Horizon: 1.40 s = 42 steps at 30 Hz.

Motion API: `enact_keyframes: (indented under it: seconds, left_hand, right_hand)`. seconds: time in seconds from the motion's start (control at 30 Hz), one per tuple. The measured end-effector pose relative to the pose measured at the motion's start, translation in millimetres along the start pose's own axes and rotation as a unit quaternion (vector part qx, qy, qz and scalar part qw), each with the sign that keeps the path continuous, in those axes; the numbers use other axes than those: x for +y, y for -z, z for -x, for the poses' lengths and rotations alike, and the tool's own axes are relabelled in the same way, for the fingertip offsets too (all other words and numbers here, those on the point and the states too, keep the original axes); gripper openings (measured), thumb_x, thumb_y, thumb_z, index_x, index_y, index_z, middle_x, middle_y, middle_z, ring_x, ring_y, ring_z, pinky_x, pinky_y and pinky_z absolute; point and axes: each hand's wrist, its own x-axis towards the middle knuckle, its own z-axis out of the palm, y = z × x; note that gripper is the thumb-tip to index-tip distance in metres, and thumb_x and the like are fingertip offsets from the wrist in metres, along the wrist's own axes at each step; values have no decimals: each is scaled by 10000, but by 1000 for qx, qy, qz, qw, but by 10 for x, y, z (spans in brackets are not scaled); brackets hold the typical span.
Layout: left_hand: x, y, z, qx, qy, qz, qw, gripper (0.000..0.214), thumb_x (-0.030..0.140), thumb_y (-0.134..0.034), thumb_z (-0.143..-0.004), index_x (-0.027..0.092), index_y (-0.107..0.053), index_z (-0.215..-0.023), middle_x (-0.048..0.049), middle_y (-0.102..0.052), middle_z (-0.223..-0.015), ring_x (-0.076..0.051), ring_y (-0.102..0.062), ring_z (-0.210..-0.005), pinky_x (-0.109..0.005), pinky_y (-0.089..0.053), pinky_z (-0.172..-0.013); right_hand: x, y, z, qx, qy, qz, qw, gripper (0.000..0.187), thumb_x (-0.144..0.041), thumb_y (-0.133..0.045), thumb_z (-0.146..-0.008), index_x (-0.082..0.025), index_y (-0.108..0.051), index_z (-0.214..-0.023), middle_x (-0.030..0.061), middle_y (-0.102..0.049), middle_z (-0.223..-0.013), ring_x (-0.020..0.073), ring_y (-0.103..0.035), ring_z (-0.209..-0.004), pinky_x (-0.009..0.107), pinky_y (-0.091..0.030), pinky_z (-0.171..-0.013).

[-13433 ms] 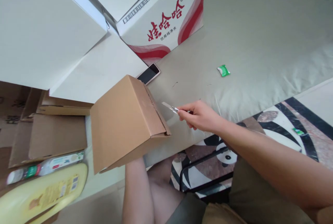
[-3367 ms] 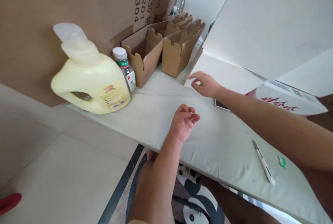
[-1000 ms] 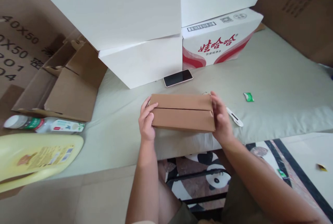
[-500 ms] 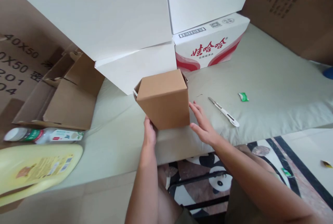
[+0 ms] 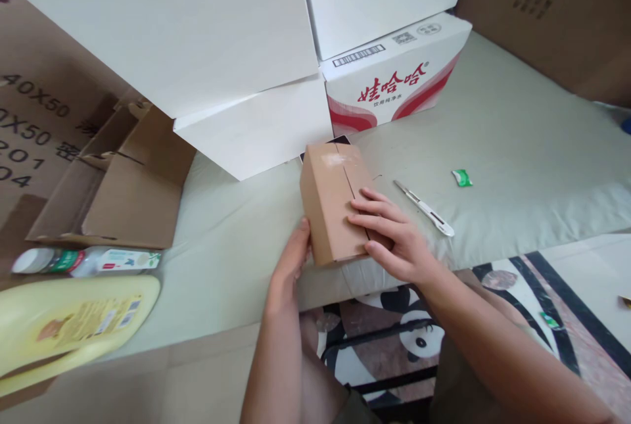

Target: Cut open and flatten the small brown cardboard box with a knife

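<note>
A small brown cardboard box (image 5: pixel 328 204) stands on the pale green sheet, its taped face with a dark centre seam showing. At its lower left side is my left hand (image 5: pixel 293 253), thumb against the cardboard and other fingers mostly hidden. My right hand (image 5: pixel 397 233) lies with fingers spread over the seamed face. A flat dark-faced object (image 5: pixel 341 139) peeks out behind the box. To the right of my right hand lies a white utility knife (image 5: pixel 424 208). A little farther right is a small green packet (image 5: pixel 462 178).
White cartons (image 5: pixel 246 23) are stacked at the back, beside a red-and-white printed carton (image 5: pixel 389 92). An open brown carton (image 5: pixel 133 187), a capped bottle (image 5: pixel 89 259) and a yellow jug (image 5: pixel 83 322) lie left. Another brown carton (image 5: pixel 547 29) stands far right.
The box has turned and shifted slightly right, bringing its taped seam into view. My right hand has moved from beside the box onto that face. The dark object behind now shows.
</note>
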Motion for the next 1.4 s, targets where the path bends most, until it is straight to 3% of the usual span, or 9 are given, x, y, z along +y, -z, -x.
enact_keyframes:
  seconds: [0.13, 0.33, 0.47, 0.57, 0.67, 0.83, 1.07, 1.23, 1.4]
  left_hand:
    - [105, 46, 12, -8, 13, -169, 985, 706, 835, -591, -752, 143, -726, -760, -126, -718, -698, -199, -645, -538, -300, -471, -512]
    - [271, 76, 90, 209, -352, -74, 909, 665, 655, -718, -791, 277, -605, -1327, -122, -586, -1448, -276, -505, -1400, -421, -398, -1148]
    - [329, 84, 190, 189, -397, -102, 892, 570, 624, -682, -824, 277, -641, -1274, -89, -373, -1624, -308, -299, -1530, -449, -262, -1237]
    - [312, 91, 187, 189, -395, -108, 892, 490, 605, -629, -855, 277, -668, -1217, -73, -336, -1635, -319, -215, -1556, -480, -224, -1248]
    - [268, 98, 120, 177, -401, -99, 893, 485, 592, -601, -867, 271, -660, -1225, -77, -316, -1637, -323, -190, -1562, -498, -220, -1245]
    - [243, 48, 44, 169, -409, -43, 896, 492, 641, -650, -791, 284, -661, -1130, -44, -282, -1661, -346, -190, -1561, -506, -240, -1240]
    - [181, -119, 74, 62, -409, -27, 910, 421, 589, -612, -865, 308, -638, -1178, -45, -312, -1656, -322, -275, -1537, -506, -267, -1231]
    - [106, -185, 104, 72, -446, -126, 883, 444, 605, -527, -920, 259, -601, -1188, -105, -189, -1695, -362, -219, -1552, -574, -241, -1210]
    - [118, -280, 129, 87, -504, -200, 836, 405, 572, -444, -969, 246, -598, -1155, -154, -366, -1559, -353, -344, -1473, -581, -266, -1172]
  right_hand:
    - [43, 48, 20, 40, -61, 12, 997, 295, -263, -570, -941, -271, -760, -1167, 99, -716, -1305, 329, -579, -1352, 593, -489, -1112]
    - [-31, -42, -49, -73, -48, -39, 995, 284, -278, -580, -946, -284, -778, -1150, 81, -730, -1287, 318, -518, -1417, 611, -396, -1192]
    - [-122, -107, -93, -181, -5, -113, 977, 291, -364, -552, -974, -278, -755, -1164, 65, -743, -1249, 274, -622, -1301, 551, -393, -1206]
    - [33, -13, -19, -61, -118, -16, 991, 295, -367, -473, -998, -268, -744, -1058, 93, -753, -1163, 284, -678, -1164, 526, -537, -1021]
    - [356, 203, 121, 53, -271, 272, 922, 323, -340, -504, -921, -208, -697, -1144, 166, -707, -1128, 351, -643, -1120, 574, -497, -973]
    - [725, 503, 277, -105, -431, 418, 792, 466, -345, -532, -876, -150, -622, -1289, 219, -690, -1127, 382, -660, -1010, 513, -504, -827]
    - [550, 387, 67, 106, -375, 50, 920, 415, -434, -601, -877, -256, -548, -1248, 10, -690, -807, 180, -616, -591, 325, -505, -570]
    - [250, 414, -192, 212, -304, -213, 904, 132, -303, -628, -853, -324, -653, -981, -30, -675, -788, 158, -667, -657, 310, -546, -604]
    - [39, 464, -359, 178, -279, -282, 901, 205, -303, -633, -858, -411, -650, -1031, -41, -693, -775, 198, -716, -759, 355, -584, -650]
